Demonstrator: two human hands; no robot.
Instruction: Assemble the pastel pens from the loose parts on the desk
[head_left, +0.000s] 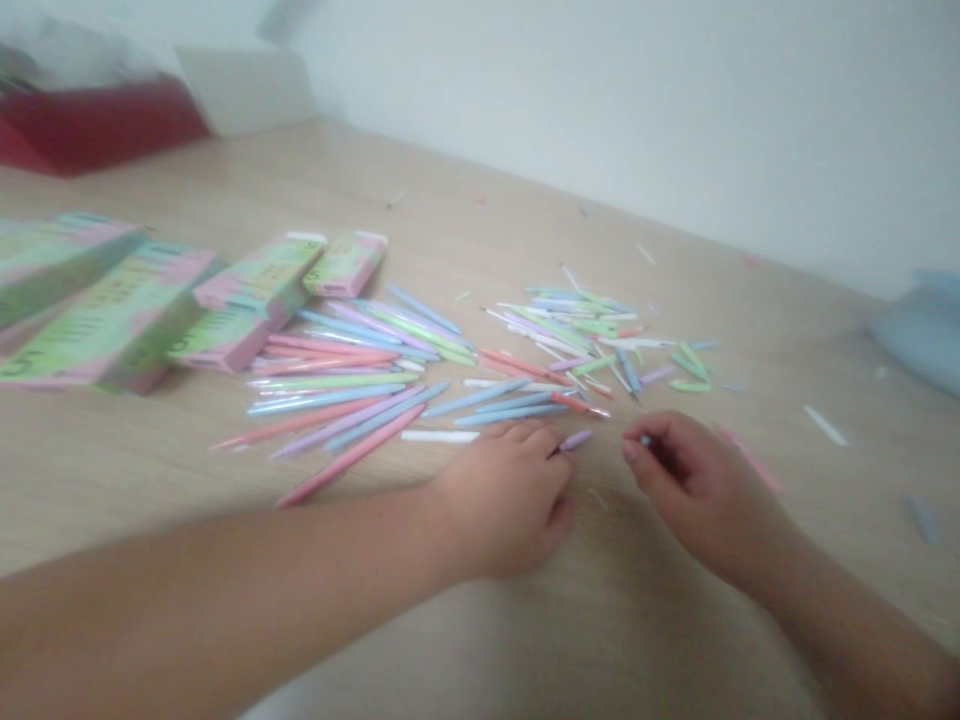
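Observation:
My left hand [510,500] is closed low over the table, its fingers curled around a slim purple pen [576,440] whose end pokes out past the knuckles. To the right, my right hand [697,490] makes a pinch of thumb and forefinger. A tiny bluish spot shows at that pinch, too blurred to name. Just beyond my left hand lie blue pens [517,402] and a white stick-like piece [440,436]. A fanned pile of pastel pens [337,395] spreads to the left. Short caps and pen parts [592,325] are heaped behind both hands.
Several pastel printed boxes [112,310] lie at the left, two smaller ones stacked by the pens. Behind them sit a red box [105,125] and a white panel [247,90]. Loose bits, including a white strip [825,425], dot the right side. A light blue object [922,325] stands at the right edge.

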